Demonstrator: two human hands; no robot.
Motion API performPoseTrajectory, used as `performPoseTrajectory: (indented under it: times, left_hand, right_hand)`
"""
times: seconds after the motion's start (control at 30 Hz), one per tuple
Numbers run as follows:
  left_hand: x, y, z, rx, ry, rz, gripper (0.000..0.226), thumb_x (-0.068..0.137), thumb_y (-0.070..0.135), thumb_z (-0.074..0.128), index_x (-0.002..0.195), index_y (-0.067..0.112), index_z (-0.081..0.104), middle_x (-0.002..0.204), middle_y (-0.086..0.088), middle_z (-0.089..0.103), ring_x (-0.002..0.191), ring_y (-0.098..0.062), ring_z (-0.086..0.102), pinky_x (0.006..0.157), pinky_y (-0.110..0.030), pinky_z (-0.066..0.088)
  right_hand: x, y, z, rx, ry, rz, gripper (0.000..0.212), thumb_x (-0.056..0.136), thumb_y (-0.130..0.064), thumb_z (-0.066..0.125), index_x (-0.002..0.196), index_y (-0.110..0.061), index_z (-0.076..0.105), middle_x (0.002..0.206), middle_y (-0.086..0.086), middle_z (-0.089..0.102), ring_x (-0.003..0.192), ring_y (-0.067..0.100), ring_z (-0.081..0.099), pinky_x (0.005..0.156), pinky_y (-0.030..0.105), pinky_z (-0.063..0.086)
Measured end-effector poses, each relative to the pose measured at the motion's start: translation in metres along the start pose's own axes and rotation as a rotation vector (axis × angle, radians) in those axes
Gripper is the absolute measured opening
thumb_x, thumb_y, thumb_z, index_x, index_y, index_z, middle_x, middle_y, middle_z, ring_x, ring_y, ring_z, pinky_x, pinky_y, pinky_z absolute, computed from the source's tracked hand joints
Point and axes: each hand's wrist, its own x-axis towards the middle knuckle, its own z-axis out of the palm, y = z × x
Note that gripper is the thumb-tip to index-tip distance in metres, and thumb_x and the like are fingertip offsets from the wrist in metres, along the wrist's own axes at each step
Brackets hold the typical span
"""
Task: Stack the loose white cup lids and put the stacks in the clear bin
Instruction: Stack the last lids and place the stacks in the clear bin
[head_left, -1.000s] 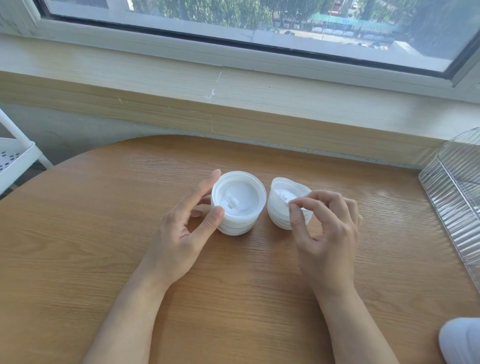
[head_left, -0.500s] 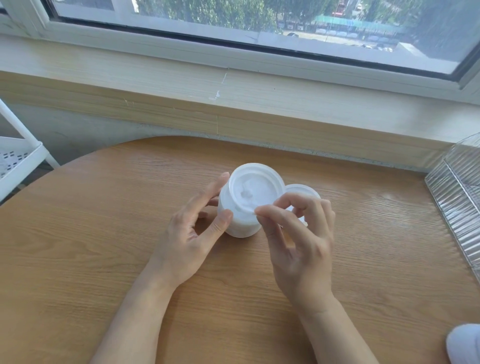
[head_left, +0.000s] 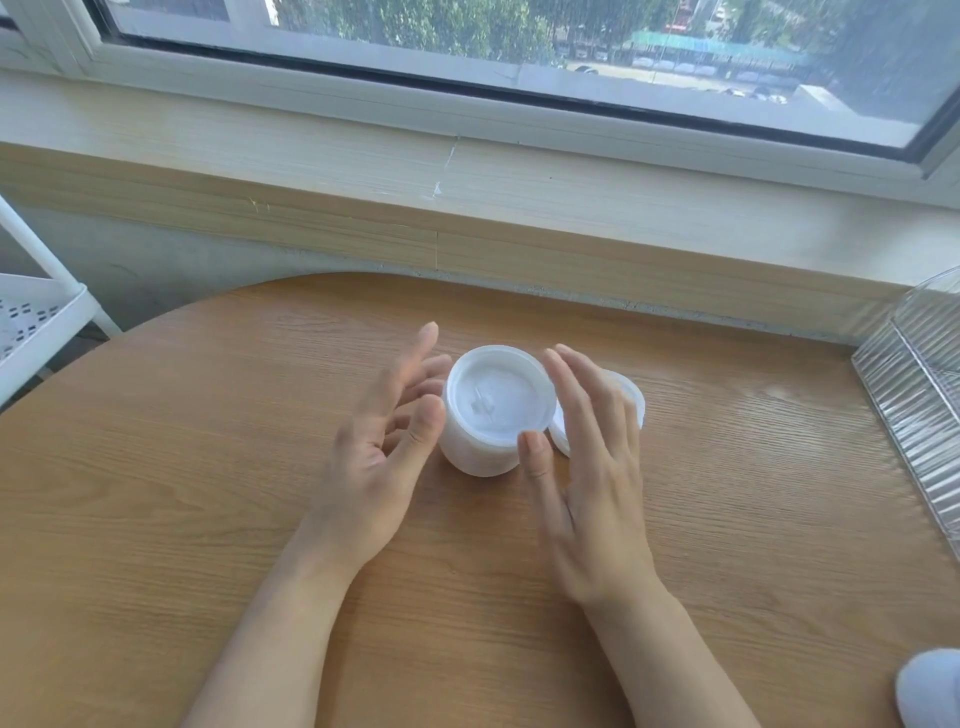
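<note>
Two hands are held either side of a tall stack (head_left: 493, 415) of white lids at the centre of the frame, standing upright on the desk (head_left: 208, 493). The left hand (head_left: 384, 441) is seen just left of the stack with fingers straight and spread, its thumb close to the stack's wall; whether the thumb touches cannot be told. The right hand (head_left: 587, 452) is seen just right of it, fingers straight and together, thumb tip near the lower rim. Neither grip is clamped on anything: both are apart and relaxed, and nothing is held. This flanking pose is judged to serve as a guard, so that the column can be squared up or caught if it leans. A second, lower pile of lids (head_left: 631, 397) lies just behind the right hand, largely hidden by its fingers; only its right edge can be made out, and its count cannot be told. It appears to be placed beside the tall stack so that it is within easy reach for joining. The bin (head_left: 914, 395), clear and ribbed, is seen at the right edge of the frame, well apart from the lids, so no stack has yet been put into it.
</note>
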Motion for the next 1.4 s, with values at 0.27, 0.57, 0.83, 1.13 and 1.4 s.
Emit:
performPoseTrajectory:
  times: [0.27,0.57,0.83,1.13,1.4]
  left_hand:
    - [0.0,-0.003,0.004,0.06,-0.037,-0.01,0.05,0.098,0.058,0.055,0.148,0.053,0.05,0.144,0.02,0.061,0.136,-0.008,0.055,0.111,-0.041,0.045]
    - [0.0,-0.005,0.001,0.138,-0.051,0.009,0.048,0.1,0.047,0.056,0.148,0.045,0.052,0.142,0.024,0.061,0.13,0.0,0.058,0.107,-0.027,0.049]
    - [0.002,-0.005,0.001,0.096,-0.054,0.003,0.046,0.1,0.045,0.059,0.146,0.045,0.052,0.14,0.023,0.063,0.134,-0.005,0.057,0.107,-0.024,0.048]
    - [0.002,-0.006,0.001,0.044,-0.041,0.003,0.05,0.096,0.056,0.057,0.145,0.054,0.05,0.139,0.019,0.065,0.137,-0.011,0.055,0.107,-0.031,0.045]
    - [0.002,-0.006,0.0,0.04,-0.038,0.006,0.057,0.093,0.073,0.056,0.146,0.056,0.049,0.141,0.018,0.063,0.136,-0.009,0.056,0.109,-0.033,0.044]
  right_hand:
    - [0.0,0.01,0.006,-0.126,-0.016,0.035,0.05,0.111,-0.039,0.036,0.151,-0.013,0.052,0.158,0.001,0.044,0.152,0.022,0.032,0.126,0.052,0.02]
    - [0.003,0.013,0.006,-0.126,-0.052,0.08,0.052,0.106,-0.053,0.044,0.147,-0.025,0.057,0.155,-0.005,0.046,0.155,0.017,0.026,0.128,0.052,0.014]
    - [0.001,0.019,-0.003,-0.068,-0.03,0.044,0.051,0.104,-0.052,0.05,0.145,-0.023,0.058,0.149,-0.007,0.053,0.149,0.019,0.038,0.124,0.057,0.021]
    - [-0.002,0.053,-0.033,-0.176,0.068,0.082,0.016,0.086,-0.039,0.076,0.097,-0.028,0.078,0.127,-0.006,0.065,0.135,0.024,0.05,0.123,0.057,0.021]
    - [-0.001,0.052,-0.029,-0.188,0.052,0.072,0.006,0.085,-0.033,0.077,0.081,-0.029,0.077,0.118,-0.01,0.068,0.127,0.02,0.053,0.121,0.059,0.024]
